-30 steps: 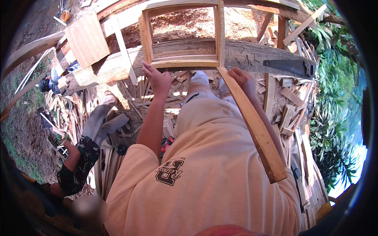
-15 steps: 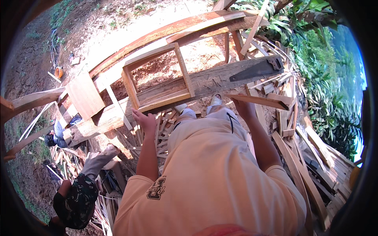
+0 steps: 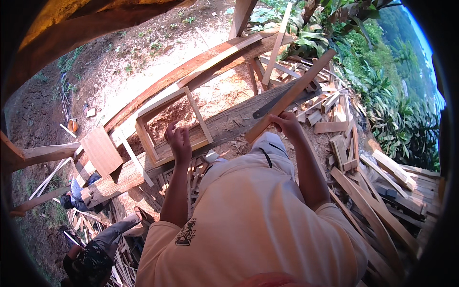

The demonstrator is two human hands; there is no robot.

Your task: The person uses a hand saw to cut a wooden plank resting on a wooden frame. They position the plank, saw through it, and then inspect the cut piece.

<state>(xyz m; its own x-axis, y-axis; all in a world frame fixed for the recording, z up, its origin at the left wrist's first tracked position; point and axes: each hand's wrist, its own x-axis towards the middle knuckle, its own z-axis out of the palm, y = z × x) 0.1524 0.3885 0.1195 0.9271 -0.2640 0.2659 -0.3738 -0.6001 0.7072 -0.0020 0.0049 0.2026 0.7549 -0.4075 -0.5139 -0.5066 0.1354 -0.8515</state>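
My right hand (image 3: 288, 124) is closed around the near end of a narrow wooden board (image 3: 299, 91), which slants up and away to the right. My left hand (image 3: 178, 143) is raised with its fingers apart and holds nothing. It hovers in front of a rectangular wooden frame (image 3: 198, 116) and covers part of it. Beneath the frame lies a long weathered plank (image 3: 229, 117) serving as a bench top. A handsaw (image 3: 268, 107) rests on that plank; the board hides much of its blade and handle. Several nails (image 3: 236, 122) lie near the frame.
A flat wooden panel (image 3: 102, 152) leans over the bench's left part. Beyond the bench runs a long beam (image 3: 158, 88). Scrap wood (image 3: 334, 126) is heaped at the right. Another person (image 3: 93, 258) is at the lower left, a second person (image 3: 74, 196) near the bench's left end.
The board in my right hand has swung from pointing right to slanting up and away across the saw. My left hand has risen from beside the frame's near corner. The view has shifted.
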